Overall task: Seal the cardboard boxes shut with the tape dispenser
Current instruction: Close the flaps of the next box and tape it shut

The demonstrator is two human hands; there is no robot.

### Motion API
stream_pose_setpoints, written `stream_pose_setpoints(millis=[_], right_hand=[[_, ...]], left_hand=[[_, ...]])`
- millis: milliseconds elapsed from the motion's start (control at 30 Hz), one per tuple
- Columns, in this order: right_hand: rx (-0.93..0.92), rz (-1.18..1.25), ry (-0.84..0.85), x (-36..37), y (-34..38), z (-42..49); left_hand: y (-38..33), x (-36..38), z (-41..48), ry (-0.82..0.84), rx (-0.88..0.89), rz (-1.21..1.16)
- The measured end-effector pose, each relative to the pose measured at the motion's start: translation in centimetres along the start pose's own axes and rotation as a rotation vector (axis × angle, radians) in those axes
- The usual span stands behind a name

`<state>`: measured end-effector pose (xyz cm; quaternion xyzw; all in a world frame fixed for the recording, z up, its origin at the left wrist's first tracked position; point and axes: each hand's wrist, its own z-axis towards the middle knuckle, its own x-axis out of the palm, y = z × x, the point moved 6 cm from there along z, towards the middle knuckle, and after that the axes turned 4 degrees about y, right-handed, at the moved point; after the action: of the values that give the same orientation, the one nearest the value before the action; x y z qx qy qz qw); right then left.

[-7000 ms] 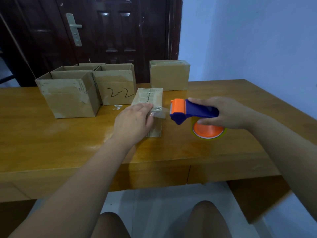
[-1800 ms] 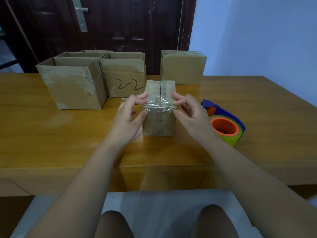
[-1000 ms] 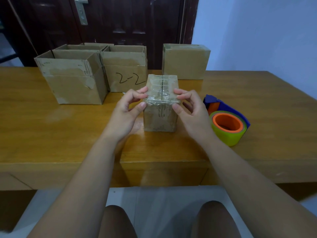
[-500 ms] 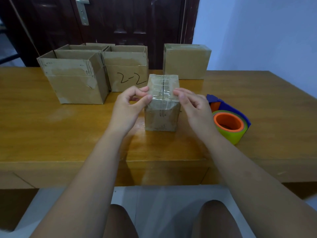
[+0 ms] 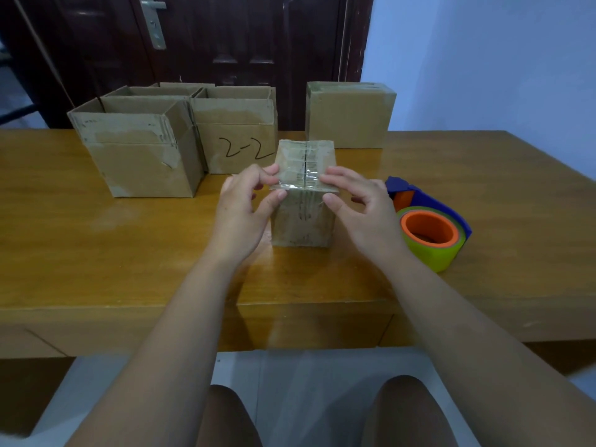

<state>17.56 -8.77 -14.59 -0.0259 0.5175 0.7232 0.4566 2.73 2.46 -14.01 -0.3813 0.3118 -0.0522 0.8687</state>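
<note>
A: Dim room, cool soft light. Bluish on the wall (image 5: 483, 59), door (image 5: 242, 33) nearly black.
B: Source?
A: Possibly overhead, can't say. Pale sheen on the table (image 5: 96, 253), glints on the small box (image 5: 303, 221) tape. Shadows faint, diffuse.
B: Sharpness?
A: Centre fair, slightly soft. Wide-angle stretch at edges; forearms (image 5: 161, 350) loom large.
</note>
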Motion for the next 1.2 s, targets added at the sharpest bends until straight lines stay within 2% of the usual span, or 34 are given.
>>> stream_pose_setpoints(millis=[167, 300, 400, 533, 700, 833, 1067, 1133, 1200], right_hand=[[-0.023, -0.085, -0.063, 0.3, 0.2, -0.1], [-0.027, -0.108, -0.088, 1.1, 0.3, 0.1], [-0.017, -0.029, -0.091, 1.5, 0.2, 0.4], [-0.042, -0.005, -0.081, 0.9, -0.1, 0.5], [-0.096, -0.100, -0.126, 0.5, 0.3, 0.5], [-0.107, -0.095, -0.124, 0.3, 0.3, -0.1], [-0.065, -0.033, -0.143, -0.1, 0.7, -0.3], [-0.075, -0.070, -0.161, 0.0, 0.9, -0.5], [-0.090, -0.221, -0.217, 0.0, 1.2, -0.8]], left_hand=[[-0.5, 1.1, 0.0, 0.024, 0.020, 0.076], [-1.0, 2.0, 0.2, -0.085, 0.021, 0.164], [-0.8, 2.0, 0.2, -0.107, 0.010, 0.126], [-0.2, 1.9, 0.5, 0.095, -0.014, -0.083], [-0.1, 1.5, 0.3, 0.255, -0.001, -0.160], [0.4, 1.2, 0.3, 0.218, 0.026, -0.112], [0.0, 0.4, 0.5, 0.045, 0.105, 0.033], [-0.4, 0.4, 0.2, 0.034, 0.098, 0.070], [-1.1, 0.5, -0.1, 0.023, 0.079, 0.118]])
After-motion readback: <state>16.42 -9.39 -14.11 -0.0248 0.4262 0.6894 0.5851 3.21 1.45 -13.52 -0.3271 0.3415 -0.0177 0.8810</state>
